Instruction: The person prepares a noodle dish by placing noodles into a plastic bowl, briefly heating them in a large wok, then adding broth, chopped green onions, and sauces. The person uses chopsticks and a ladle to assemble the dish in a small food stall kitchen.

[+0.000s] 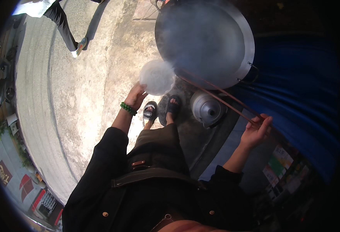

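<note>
My left hand point(136, 95) grips the near left rim of a pale round bowl point(157, 77), its contents blurred by steam. Beside the bowl, to the upper right, stands a large metal wok point(249, 43) full of whitish steam that hides what is inside. Far off to the right, my right hand point(257, 132) holds a pair of long reddish-brown cooking chopsticks point(219, 97) by their rear ends. Their front ends reach toward the near left rim of the wok and fade into the steam there, so I cannot tell whether they touch anything.
A lidded metal pot or kettle point(208, 108) stands on the ground below the wok, right of my sandalled feet point(173, 105). Blue sheeting point(297, 95) hangs at the right. Another person's leg point(62, 29) crosses the sunlit pavement point(71, 95) at upper left. The wok has a wire handle point(256, 74).
</note>
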The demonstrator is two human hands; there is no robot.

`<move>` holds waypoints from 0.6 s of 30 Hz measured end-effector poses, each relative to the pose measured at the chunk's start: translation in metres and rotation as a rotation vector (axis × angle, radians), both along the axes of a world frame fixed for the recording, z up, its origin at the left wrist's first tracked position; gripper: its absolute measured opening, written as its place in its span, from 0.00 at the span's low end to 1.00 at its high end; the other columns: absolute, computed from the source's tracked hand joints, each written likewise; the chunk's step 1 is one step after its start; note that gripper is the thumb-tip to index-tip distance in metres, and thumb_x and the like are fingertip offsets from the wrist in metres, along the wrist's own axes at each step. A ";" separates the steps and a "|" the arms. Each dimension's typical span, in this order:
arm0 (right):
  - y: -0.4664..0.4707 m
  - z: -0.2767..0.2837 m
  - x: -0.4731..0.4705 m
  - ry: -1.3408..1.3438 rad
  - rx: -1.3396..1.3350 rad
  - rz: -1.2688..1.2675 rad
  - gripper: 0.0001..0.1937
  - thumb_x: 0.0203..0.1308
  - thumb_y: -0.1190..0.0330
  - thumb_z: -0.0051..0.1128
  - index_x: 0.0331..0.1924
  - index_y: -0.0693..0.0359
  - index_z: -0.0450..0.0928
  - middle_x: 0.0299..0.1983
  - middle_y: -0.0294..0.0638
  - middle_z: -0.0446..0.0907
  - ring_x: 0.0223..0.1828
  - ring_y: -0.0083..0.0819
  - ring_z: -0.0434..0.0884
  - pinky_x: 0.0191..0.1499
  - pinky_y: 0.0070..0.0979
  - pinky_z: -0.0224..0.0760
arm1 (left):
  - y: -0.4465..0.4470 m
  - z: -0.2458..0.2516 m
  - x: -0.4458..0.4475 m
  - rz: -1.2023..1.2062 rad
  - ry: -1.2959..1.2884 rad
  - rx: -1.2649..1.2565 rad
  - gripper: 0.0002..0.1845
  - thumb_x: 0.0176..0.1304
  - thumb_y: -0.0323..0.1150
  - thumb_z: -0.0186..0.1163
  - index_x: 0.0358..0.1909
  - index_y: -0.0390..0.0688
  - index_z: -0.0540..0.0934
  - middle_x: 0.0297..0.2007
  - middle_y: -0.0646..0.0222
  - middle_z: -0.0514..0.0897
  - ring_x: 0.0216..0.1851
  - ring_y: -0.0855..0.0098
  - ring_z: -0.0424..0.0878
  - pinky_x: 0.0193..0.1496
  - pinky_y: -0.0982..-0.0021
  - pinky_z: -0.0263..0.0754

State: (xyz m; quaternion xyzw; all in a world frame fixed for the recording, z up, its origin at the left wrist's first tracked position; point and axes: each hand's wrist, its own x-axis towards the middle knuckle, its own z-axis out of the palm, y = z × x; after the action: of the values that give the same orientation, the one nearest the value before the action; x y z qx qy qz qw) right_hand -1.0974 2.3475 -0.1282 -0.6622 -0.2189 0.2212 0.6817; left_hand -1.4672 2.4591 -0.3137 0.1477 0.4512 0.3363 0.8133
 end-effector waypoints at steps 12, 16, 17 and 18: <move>0.033 -0.148 -0.028 0.701 -0.069 -0.246 0.21 0.65 0.48 0.52 0.39 0.60 0.74 0.22 0.35 0.77 0.15 0.23 0.73 0.16 0.19 0.63 | 0.018 0.042 0.000 -0.048 0.112 0.024 0.36 0.52 0.41 0.66 0.62 0.39 0.68 0.59 0.64 0.73 0.61 0.66 0.67 0.66 0.62 0.58; 0.024 -0.096 -0.039 0.480 -0.037 -0.116 0.19 0.68 0.50 0.48 0.37 0.60 0.73 0.21 0.35 0.77 0.15 0.23 0.74 0.16 0.18 0.65 | 0.021 0.044 0.005 -0.018 0.101 -0.037 0.32 0.53 0.42 0.67 0.58 0.40 0.70 0.57 0.64 0.74 0.61 0.65 0.68 0.67 0.59 0.57; 0.023 -0.077 -0.047 0.429 -0.027 -0.060 0.18 0.69 0.52 0.47 0.37 0.60 0.72 0.21 0.35 0.77 0.16 0.23 0.74 0.18 0.18 0.66 | 0.022 0.045 0.006 -0.014 0.065 -0.016 0.31 0.53 0.42 0.67 0.58 0.40 0.71 0.56 0.64 0.74 0.61 0.65 0.68 0.67 0.59 0.57; 0.022 -0.059 -0.056 0.343 -0.006 0.009 0.18 0.70 0.53 0.45 0.37 0.61 0.72 0.22 0.36 0.77 0.17 0.22 0.75 0.19 0.18 0.67 | 0.023 0.045 0.007 -0.006 0.057 -0.035 0.28 0.54 0.42 0.67 0.55 0.41 0.73 0.54 0.65 0.75 0.59 0.65 0.69 0.66 0.60 0.58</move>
State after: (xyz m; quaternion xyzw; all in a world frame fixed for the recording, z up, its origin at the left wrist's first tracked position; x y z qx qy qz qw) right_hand -1.1531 2.3693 -0.1869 -0.6156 -0.1015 0.3348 0.7061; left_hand -1.4597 2.4823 -0.2688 0.1443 0.4798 0.3213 0.8036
